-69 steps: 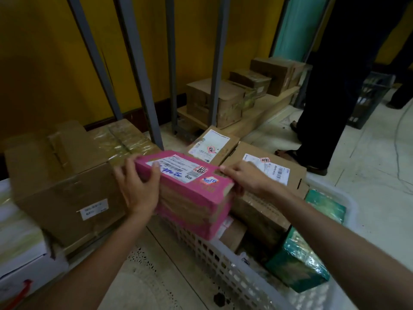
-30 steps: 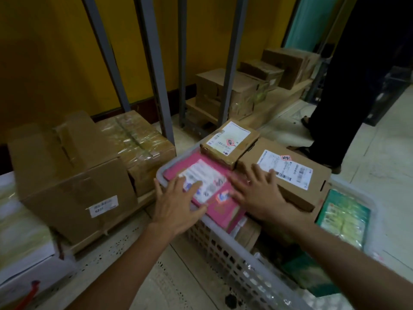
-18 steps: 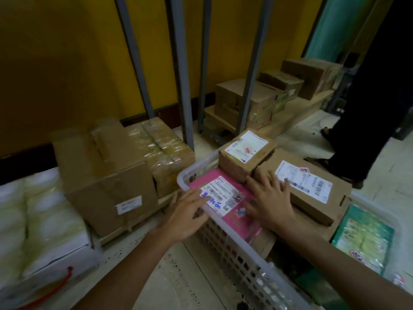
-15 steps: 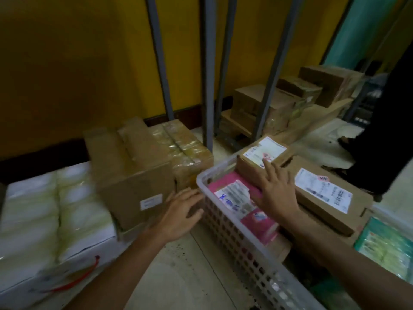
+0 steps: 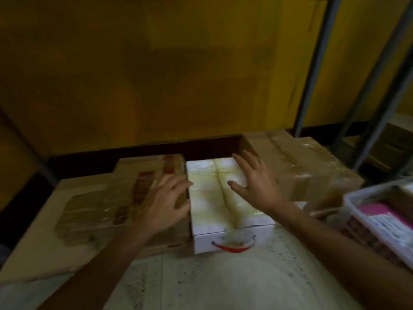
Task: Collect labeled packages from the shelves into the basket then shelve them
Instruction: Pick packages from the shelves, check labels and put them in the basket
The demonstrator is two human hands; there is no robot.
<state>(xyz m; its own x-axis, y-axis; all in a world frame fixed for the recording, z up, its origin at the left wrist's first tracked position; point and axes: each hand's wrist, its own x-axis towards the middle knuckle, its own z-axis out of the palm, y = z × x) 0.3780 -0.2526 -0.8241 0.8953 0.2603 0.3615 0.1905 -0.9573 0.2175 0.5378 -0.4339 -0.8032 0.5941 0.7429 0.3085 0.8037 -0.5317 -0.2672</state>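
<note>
The basket (image 5: pixel 349 199) and its pink package (image 5: pixel 380 212) run off the right edge.

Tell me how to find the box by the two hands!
Look below the yellow wall, at the row of boxes on the low shelf. In the middle, between a flat brown carton and a taped brown box, sits the white box. It alone is white, with a red handle on its front.
</note>
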